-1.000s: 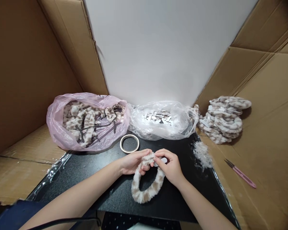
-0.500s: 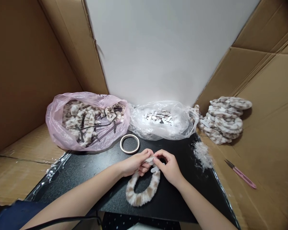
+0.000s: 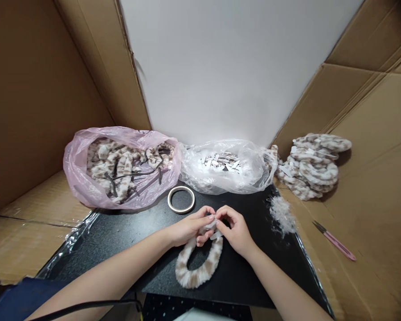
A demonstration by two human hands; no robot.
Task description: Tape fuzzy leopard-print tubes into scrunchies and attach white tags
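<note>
A furry white-and-brown loop [image 3: 197, 277], like a plush band, hangs down onto the black table from between my hands. My left hand [image 3: 190, 227] is closed on its upper end, thumb on top. From the other side, my right hand [image 3: 232, 228] pinches the same end, its fingertips almost meeting those of the left. A small whitish tag [image 3: 215, 235] sticks out beside the right fingers. Exactly what lies between the fingertips is hidden. Just beyond the hands a roll of tape [image 3: 181, 200] lies flat.
A pink plastic bag [image 3: 76, 178] of furry pieces and dark cords lies back left. Beside it a clear bag [image 3: 254, 178] holds many small white tags. Furry loops [image 3: 316, 167] are piled at right, near white fluff [image 3: 282, 216] and pink-handled snips [image 3: 337, 243]. Cardboard walls [image 3: 370, 111] flank the table.
My fingertips have shifted slightly on the loop's upper end, and the tag beside my right fingers has tilted. The loop's lower part stays in place.
</note>
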